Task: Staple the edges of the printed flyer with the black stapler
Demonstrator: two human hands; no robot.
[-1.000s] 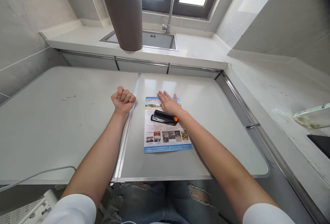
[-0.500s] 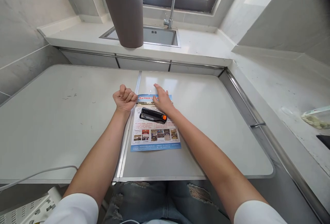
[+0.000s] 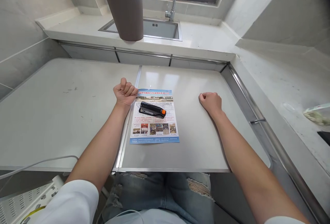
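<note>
A printed flyer with blue borders and small photos lies flat on the table. On it rests a black stapler with an orange end, lying on its side and pointing slightly down to the right. My left hand is curled into a fist at the flyer's upper left corner, and whether it touches the paper I cannot tell. Well to the right of the flyer, my right hand rests on the table, closed, with nothing visible in it.
Behind the white folding table stands a counter with a sink, a faucet and a tall brown bin. A white cable crosses the table's left front edge. A small white square lies above the flyer.
My right hand has left the stapler and flyer, moved right across the table and closed. My left hand stays at the flyer's corner. The view has tilted slightly down.
</note>
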